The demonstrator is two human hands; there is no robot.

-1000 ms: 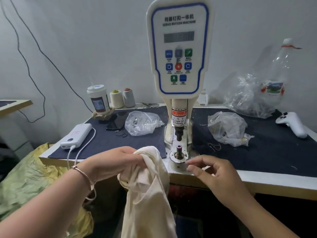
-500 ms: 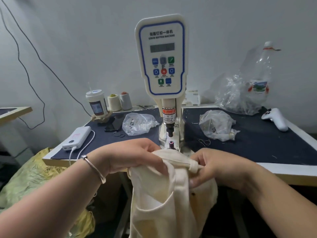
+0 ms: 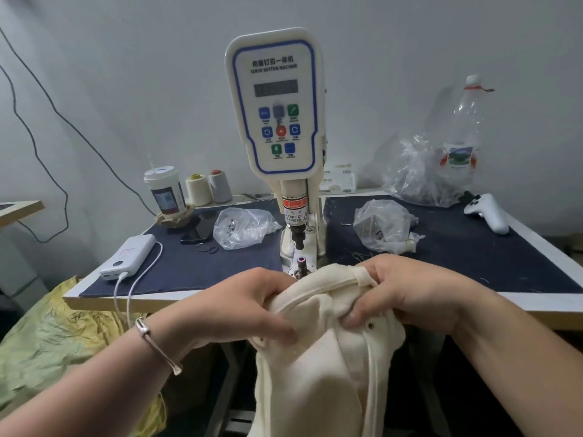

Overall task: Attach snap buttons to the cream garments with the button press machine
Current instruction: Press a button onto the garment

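We see two bare forearms, no sleeves in view. On the left wrist — a thin silver bangle [image 3: 156, 346], plain metal with a small knot-like bead toward ten o'clock and its end toward five o'clock. The right hand [image 3: 407, 291] wears nothing — no ring, no band.

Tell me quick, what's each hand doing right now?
Left hand: closed, gripping the garment.
Right hand: closed, gripping the garment's top edge.
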